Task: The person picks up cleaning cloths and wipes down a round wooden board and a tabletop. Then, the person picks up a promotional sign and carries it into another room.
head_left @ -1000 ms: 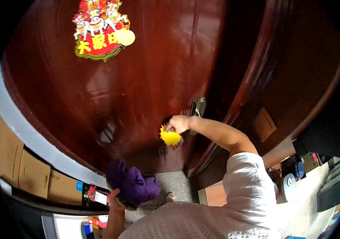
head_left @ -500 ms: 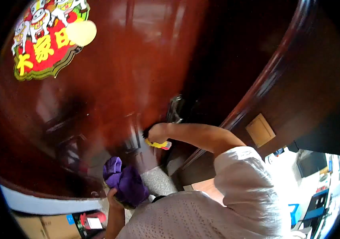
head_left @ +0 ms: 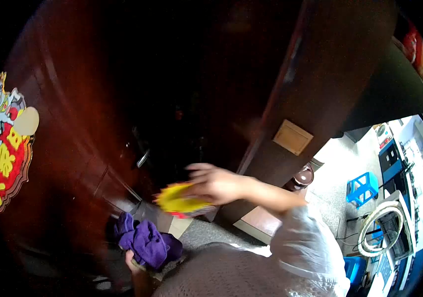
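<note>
A bundled purple cloth [head_left: 147,243] rests in my left hand [head_left: 133,262] at the lower left, the fingers mostly hidden under it. My right hand [head_left: 215,185] is near the middle of the view, blurred, closed on a yellow object with a jagged edge and some red on it [head_left: 178,199]. Left of that hand is the metal handle [head_left: 143,158] of the dark red-brown door [head_left: 73,123]. The hand and the handle are apart.
A colourful door decoration [head_left: 8,148] is at the far left. A small tan plate [head_left: 293,137] is on the brown panel. Toward the right are a blue stool [head_left: 362,189], a coiled white hose [head_left: 370,232] and shelves. Grey speckled floor [head_left: 211,235] lies below.
The view has swung right, so the decoration and handle sit further left. My right hand has moved off the door surface with the yellow object. The purple cloth stays in my left hand.
</note>
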A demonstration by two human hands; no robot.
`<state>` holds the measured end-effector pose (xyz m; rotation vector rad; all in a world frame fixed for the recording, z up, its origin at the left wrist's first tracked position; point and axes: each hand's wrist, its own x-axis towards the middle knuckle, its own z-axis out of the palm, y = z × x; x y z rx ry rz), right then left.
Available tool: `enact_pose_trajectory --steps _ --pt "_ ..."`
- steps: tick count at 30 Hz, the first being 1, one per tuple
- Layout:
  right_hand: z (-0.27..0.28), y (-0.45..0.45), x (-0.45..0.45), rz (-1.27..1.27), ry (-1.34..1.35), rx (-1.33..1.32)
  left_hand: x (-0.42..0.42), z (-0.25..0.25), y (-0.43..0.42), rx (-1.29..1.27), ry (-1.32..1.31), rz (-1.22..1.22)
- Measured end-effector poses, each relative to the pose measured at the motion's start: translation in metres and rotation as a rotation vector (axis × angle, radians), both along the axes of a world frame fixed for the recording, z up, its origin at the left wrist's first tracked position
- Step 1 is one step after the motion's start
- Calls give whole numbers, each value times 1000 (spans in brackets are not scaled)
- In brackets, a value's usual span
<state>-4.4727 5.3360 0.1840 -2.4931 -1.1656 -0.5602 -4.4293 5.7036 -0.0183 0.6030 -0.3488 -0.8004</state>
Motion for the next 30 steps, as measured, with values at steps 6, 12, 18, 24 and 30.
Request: enact_pose_trajectory --steps 6,12,18,24,30 --pt "1 -131 -180 -715 317 399 6 31 -12 -151 -82 -25" --pt "4 -166 -178 -902 495 586 83 34 -48 -31 38 114" --pt "-9 -149 -151 -982 797 336 176 24 -60 46 92 214" --pt "-243 -120 -133 -1050 895 -236 221 54 -55 86 31 292" --pt "-331 -32 -14 -1007 845 -267 293 43 -50 281 129 383"
